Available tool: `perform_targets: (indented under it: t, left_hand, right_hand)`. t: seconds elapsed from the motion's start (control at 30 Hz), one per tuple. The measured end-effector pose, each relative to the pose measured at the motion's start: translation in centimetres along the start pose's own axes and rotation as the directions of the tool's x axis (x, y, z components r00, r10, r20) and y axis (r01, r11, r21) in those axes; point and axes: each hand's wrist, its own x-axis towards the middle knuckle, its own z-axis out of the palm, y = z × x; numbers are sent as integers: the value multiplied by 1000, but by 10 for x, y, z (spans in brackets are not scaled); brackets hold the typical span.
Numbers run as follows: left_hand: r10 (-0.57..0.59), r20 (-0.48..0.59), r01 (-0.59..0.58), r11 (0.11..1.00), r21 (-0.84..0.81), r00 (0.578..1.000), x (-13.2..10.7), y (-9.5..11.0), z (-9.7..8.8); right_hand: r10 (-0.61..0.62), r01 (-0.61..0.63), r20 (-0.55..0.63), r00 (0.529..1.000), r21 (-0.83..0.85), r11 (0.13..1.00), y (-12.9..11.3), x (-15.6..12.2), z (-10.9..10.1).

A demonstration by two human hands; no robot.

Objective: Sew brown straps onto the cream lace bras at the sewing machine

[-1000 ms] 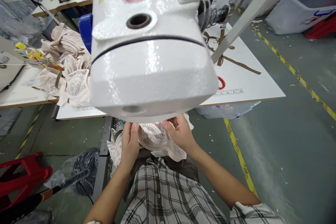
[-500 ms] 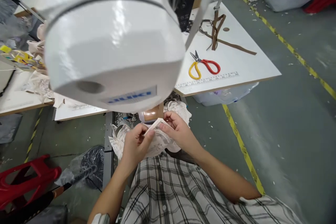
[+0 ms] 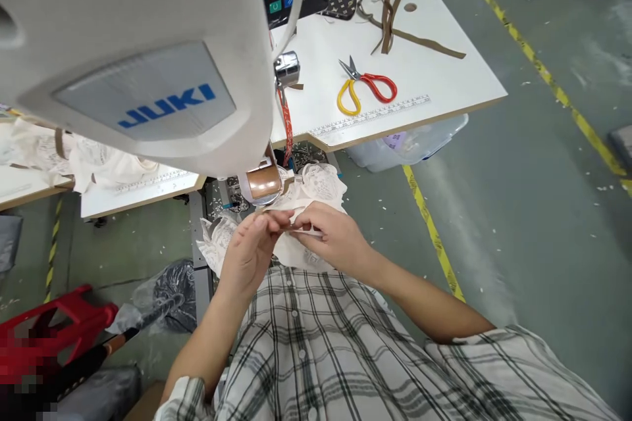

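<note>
Both my hands pinch a cream lace garment piece (image 3: 316, 185) in front of my chest, just below the sewing machine's head. My left hand (image 3: 249, 253) grips its edge with thumb and fingers closed. My right hand (image 3: 330, 240) is closed on the same edge, fingertips meeting the left hand's. The lace spreads out behind my hands and hangs down to the left. A copper-coloured cylinder arm (image 3: 264, 184) of the white JUKI sewing machine (image 3: 133, 59) sits right above the fabric.
Red-and-yellow scissors (image 3: 366, 84) and brown straps (image 3: 390, 6) lie on the white table (image 3: 444, 72). A pile of lace pieces (image 3: 89, 161) sits at left. A red stool (image 3: 49, 335) and a dark bag (image 3: 168, 296) stand on the floor at lower left.
My head has moved, so the machine head now sits at upper left. My hands have drawn together and pinch the lace's edge closer to the copper cylinder arm.
</note>
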Motion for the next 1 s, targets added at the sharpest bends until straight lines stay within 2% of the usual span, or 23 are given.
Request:
perform_targets:
  t: [0.1, 0.2, 0.27, 0.37, 0.47, 0.6, 0.87, 1.0]
  left_hand:
    - [209, -45, -208, 977, 45, 977, -18, -8, -2]
    - [341, -58, -333, 936, 110, 938, -32, -18, -4]
    - [382, -67, -370, 918, 145, 922, -37, -22, -6]
    - [409, -19, -401, 903, 156, 912, -39, -26, -9]
    - [432, 30, -433, 895, 103, 901, -38, -27, -13]
    - [443, 26, -444, 894, 65, 896, -39, -27, -15]
    - [434, 2, -431, 896, 109, 901, -40, -25, -19]
    - [442, -1, -439, 893, 95, 897, -42, -24, -20]
  right_hand:
    - [-135, 112, -181, 974, -133, 985, 8, -6, 4]
    - [-261, 222, -244, 934, -176, 959, 9, -8, 7]
    - [-322, 280, -258, 911, -187, 942, 7, -7, 9]
    - [-393, 345, -289, 873, -204, 916, 2, -5, 11]
    - [-415, 369, -297, 860, -201, 907, 0, -3, 12]
    - [-402, 358, -279, 872, -194, 913, -1, -4, 12]
    - [-388, 350, -245, 889, -184, 919, -1, -5, 14]
    - [-355, 324, -195, 914, -174, 930, -2, -6, 15]
